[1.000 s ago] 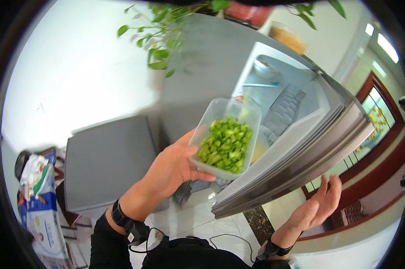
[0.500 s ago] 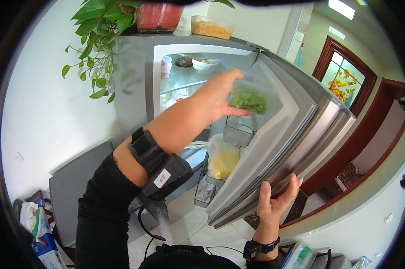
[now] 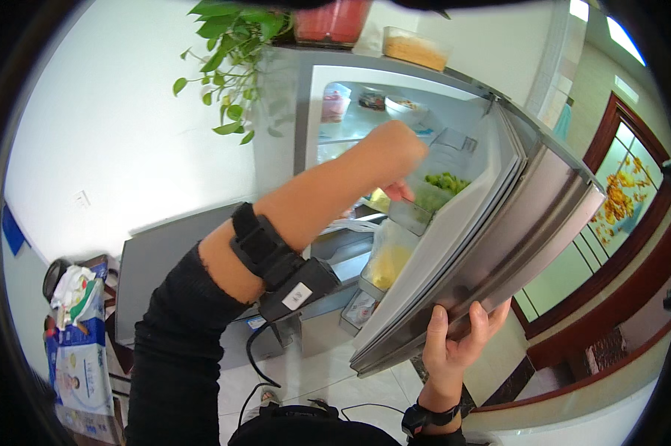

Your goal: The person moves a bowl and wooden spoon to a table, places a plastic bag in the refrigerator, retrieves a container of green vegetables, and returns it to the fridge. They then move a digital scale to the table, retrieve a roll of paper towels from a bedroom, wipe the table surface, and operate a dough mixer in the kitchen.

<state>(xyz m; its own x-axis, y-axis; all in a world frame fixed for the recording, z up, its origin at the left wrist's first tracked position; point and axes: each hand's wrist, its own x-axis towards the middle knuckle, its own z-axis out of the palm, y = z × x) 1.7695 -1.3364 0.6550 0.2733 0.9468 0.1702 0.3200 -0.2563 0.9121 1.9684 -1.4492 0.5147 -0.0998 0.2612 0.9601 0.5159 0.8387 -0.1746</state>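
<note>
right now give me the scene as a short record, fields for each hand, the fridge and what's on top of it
left hand: inside the open fridge, holding a clear tub of chopped greens at a door shelf
right hand: gripping the lower edge of the fridge door, holding it open
fridge: lit inside, bowls on the top shelf
door shelves: bag of yellow food below the tub
on top: plant, red container, clear box

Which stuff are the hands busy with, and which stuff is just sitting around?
In use:
left hand
clear tub of chopped greens
right hand
fridge door

Just sitting around:
leafy plant
red container on top of the fridge
bag of yellow food
blue-and-white bag
</note>
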